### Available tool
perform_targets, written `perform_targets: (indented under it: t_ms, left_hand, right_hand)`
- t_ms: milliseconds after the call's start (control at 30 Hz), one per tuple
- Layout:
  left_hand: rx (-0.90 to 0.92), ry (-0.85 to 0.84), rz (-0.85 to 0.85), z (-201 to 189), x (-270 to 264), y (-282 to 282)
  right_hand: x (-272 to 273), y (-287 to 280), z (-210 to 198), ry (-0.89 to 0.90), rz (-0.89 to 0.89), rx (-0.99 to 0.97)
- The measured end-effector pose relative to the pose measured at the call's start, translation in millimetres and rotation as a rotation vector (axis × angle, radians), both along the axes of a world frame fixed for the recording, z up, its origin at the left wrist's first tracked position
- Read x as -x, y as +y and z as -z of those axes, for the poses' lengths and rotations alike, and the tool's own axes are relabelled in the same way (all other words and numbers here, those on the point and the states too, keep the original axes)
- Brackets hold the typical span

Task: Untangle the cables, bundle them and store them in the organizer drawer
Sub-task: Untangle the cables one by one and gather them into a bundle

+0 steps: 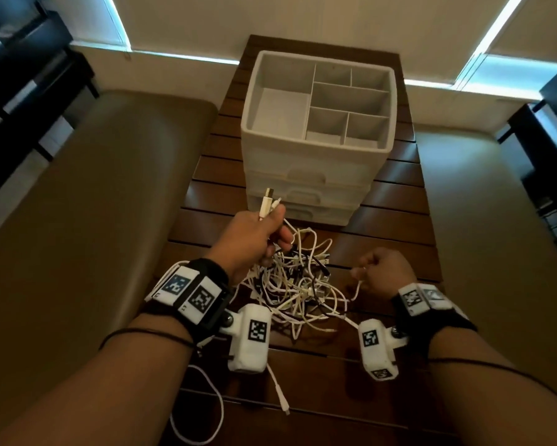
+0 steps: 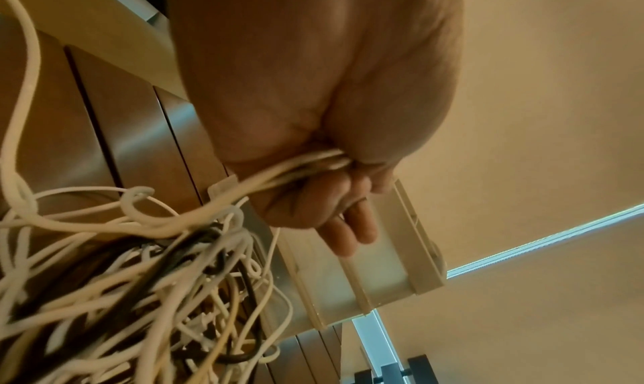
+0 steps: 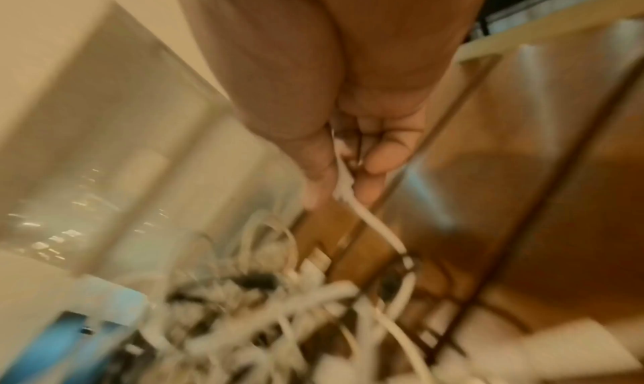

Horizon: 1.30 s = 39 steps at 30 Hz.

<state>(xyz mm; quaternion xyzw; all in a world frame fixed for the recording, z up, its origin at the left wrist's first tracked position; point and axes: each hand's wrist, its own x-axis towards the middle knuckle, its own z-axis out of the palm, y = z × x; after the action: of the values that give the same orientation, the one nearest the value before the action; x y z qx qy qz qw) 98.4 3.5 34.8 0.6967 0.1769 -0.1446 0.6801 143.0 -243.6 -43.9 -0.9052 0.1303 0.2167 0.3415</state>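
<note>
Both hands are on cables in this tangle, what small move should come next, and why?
Probably draw the right hand slowly outward: it pinches one white cable end, while the left hand grips several white cable plugs above the tangled pile of white and black cables, none freed yet.

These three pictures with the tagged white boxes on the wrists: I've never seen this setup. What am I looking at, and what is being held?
No robot here: a person wears one camera on the head and one on each wrist. The head view looks down over both arms; the other two look along each hand.

On the slatted wooden table lies a tangle of cables, mostly white, a few dark. Behind it stands a white drawer organizer, its top tray divided into empty compartments.

The left hand grips several white cables, with their plugs sticking up above the fist. The right hand pinches one white cable leading into the tangle. The right wrist view is blurred.
</note>
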Motion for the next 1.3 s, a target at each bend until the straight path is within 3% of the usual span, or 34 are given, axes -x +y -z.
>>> perform_targets:
  t_ms: [200,300,400,633,700,800,867,1000,1133,1233,1300]
  left_hand:
    - [0.139,-0.07,0.051,-12.8,-1.1,-7.9]
    - [0.246,-0.124,0.094,-22.3,1.1,-17.0]
    - [0.321,-0.164,0.153,-33.2,3.5,-26.1]
    - [0.229,-0.194,0.135,-48.7,9.8,-35.6]
    - [0.271,-0.189,0.087,-51.8,8.9,-35.0]
    - [0.319,-0.2,0.049,-51.5,6.0,-32.9]
    - [0.296,-0.206,0.038,-49.5,5.2,-31.8]
    - [0.288,-0.186,-0.101,-45.0,-5.6,-21.7]
    - [0.356,-0.222,-0.334,-47.6,-21.2,15.0]
    - [0.494,-0.292,-0.424,-55.9,-21.9,40.4]
    - [0.578,-0.325,-0.396,-64.4,-16.2,49.2]
  right_hand:
    - [3.7,12.0,-142.0,-0.106,-0.18,-0.574]
    - [8.3,29.3,-171.9,-0.122,-0.221,-0.754]
    - [9.6,47.6,-174.8,-0.14,-0.181,-0.765]
    - [9.1,67.5,-168.8,-0.362,-0.113,-0.628]
    - [13.0,66.5,-158.9,-0.276,-0.067,-0.707]
    - [25.9,64.5,-130.2,0.02,-0.092,-0.876]
    - [32.8,63.1,-109.7,0.06,-0.166,-0.888]
    - [36.6,59.3,-76.7,0.019,-0.478,-0.5]
    - [29.7,46.0,-60.6,-0.142,-0.461,-0.171]
    - [21.3,43.7,-69.0,-0.309,-0.381,-0.224]
    - [17.2,48.7,-79.2,-0.323,-0.394,-0.288]
